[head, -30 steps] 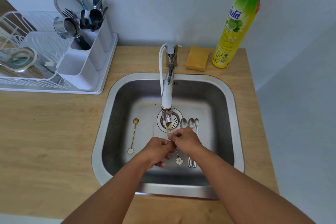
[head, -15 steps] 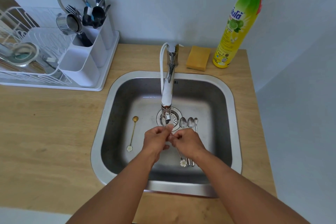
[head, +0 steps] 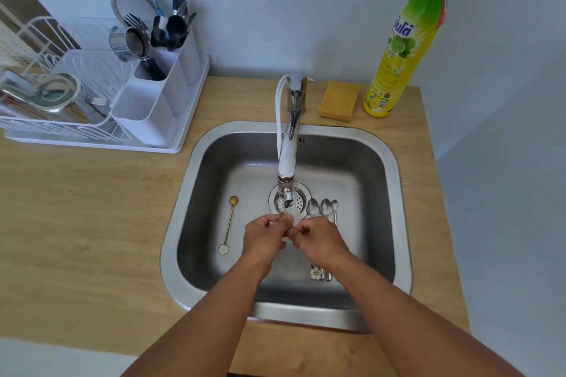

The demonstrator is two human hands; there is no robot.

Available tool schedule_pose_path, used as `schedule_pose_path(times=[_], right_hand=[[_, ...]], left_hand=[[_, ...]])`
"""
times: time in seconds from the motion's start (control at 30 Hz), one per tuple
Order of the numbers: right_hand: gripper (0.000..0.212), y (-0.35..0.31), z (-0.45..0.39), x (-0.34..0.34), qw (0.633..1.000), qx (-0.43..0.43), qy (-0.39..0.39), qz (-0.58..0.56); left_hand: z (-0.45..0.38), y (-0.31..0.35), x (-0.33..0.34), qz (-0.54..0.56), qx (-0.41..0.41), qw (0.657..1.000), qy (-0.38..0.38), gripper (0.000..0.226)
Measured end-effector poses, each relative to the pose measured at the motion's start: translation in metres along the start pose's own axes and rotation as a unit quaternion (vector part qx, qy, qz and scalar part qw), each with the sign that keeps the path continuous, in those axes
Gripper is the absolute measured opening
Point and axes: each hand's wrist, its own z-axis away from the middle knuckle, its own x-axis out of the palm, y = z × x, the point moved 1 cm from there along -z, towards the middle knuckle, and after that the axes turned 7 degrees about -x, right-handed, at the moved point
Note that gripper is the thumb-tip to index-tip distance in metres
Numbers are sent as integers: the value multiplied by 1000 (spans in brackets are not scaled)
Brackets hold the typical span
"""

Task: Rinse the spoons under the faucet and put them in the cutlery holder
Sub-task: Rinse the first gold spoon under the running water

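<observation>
Step in hand: a gold spoon (head: 283,216) is being rinsed under the faucet (head: 288,159), low in the middle of the frame.
Left hand (head: 265,234): closed around the spoon's bowl end, whose tip peeks out at the fingertips right beneath the spout.
Right hand (head: 320,240): pinched shut on the same spoon's stem; the flower end (head: 316,273) hangs out below the wrist.
Water: a thin stream looks to run from the spout onto the spoon tip, though it is faint.
Waiting spoons: another gold spoon (head: 229,225) lies on the sink (head: 395,193) floor to the left; three silver spoons (head: 323,208) lie side by side just right of the drain, partly hidden by the right hand.
Cutlery holder (head: 153,107): white, at the upper left of the frame on the bench (head: 76,223), well apart from the sink; its far compartments hold forks and dark utensils, the nearest looks empty.
Risk: the wet, slim stem could slip from the pinch and drop onto the silver spoons or the drain, I'd say.
Risk on the carry: drips would land across the bench on the way to the holder.
Change from a second ago: the left hand has moved up to cover the bowl end, and the flower end has swung lower right; the spoons lying in the sink have not moved.
</observation>
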Motion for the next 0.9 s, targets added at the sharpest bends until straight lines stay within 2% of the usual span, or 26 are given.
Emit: schedule_pose_path(times=[0.23,0.37,0.47,0.63,0.73,0.9], right_hand=[[32,-4,-1,-2,1000,-11,22,18],[31,-2,-2,-3,999,-11,22,21],[30,-2,-2,-3,1000,-13,-2,10],[31,0,-1,-6,999,-25,-14,25],[28,1,-1,-6,999,-35,-14,26],[24,1,0,-9,998,-45,-30,-44]], left_hand=[[-1,6,2,-7,19,1000,19,32],[-1,5,-2,-14,16,1000,-19,21],[1,3,-7,22,-16,998,-65,12],[0,-2,-11,27,-48,992,-112,16],[0,1,-8,36,-48,993,-103,22],[-3,7,-11,64,-77,988,-120,49]])
